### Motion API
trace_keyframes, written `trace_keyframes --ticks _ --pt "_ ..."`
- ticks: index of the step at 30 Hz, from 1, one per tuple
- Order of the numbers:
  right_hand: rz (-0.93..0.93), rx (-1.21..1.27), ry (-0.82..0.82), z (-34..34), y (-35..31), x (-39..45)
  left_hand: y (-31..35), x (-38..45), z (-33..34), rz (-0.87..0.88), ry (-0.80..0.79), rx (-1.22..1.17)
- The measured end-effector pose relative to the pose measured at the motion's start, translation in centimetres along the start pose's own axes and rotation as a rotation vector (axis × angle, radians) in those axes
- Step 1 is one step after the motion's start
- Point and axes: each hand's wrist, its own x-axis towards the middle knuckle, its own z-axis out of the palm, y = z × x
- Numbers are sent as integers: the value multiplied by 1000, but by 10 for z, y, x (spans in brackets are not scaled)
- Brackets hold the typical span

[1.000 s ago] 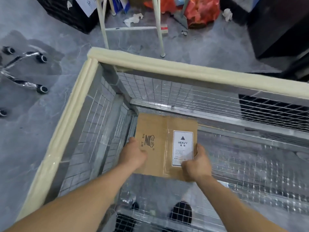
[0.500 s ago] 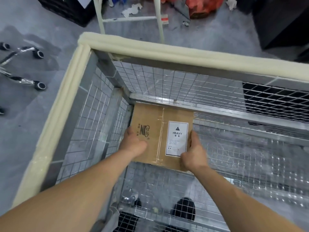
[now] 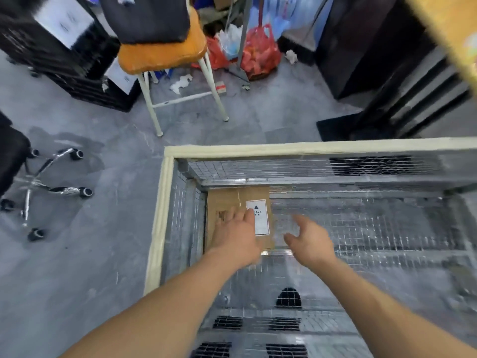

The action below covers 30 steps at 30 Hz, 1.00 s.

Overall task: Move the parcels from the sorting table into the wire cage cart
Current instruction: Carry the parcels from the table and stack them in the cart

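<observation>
A brown cardboard parcel (image 3: 227, 202) with a white HEAVY label lies flat in the far left corner of the wire cage cart (image 3: 335, 148), which has a cream padded rim. My left hand (image 3: 236, 236) hovers over the parcel with fingers spread and relaxed; whether it touches the box is unclear. My right hand (image 3: 308, 240) is open just right of the parcel, above the mesh floor, holding nothing. The view is motion-blurred.
A stool with an orange seat (image 3: 165, 55) stands beyond the cart. An office chair base (image 3: 49, 187) sits on the grey floor at left. Black crates (image 3: 64, 63), red bags (image 3: 260, 52) and dark furniture (image 3: 374, 47) line the back. A wooden edge (image 3: 454, 29) crosses the top right.
Both hands have let go of the parcel, which now lies in the cart's corner. My head has pulled back and up, so more of the floor and stool shows.
</observation>
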Motion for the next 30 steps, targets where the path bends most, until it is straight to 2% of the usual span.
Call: trace_keyframes --ticks 7,10,15,22,30 --pt "89 7 214 -81 1 -140 74 -98 -81 306 101 132" --pt "169 -3 327 -107 15 -203 110 -138 -108 471 184 180" --pt "332 17 509 -147 43 -312 178 -201 -131 676 212 314" --pt "533 85 736 -175 97 -464 282 -306 -118 985 262 430" --pt "763 91 891 -137 176 -638 375 -454 -47 1264 290 486"
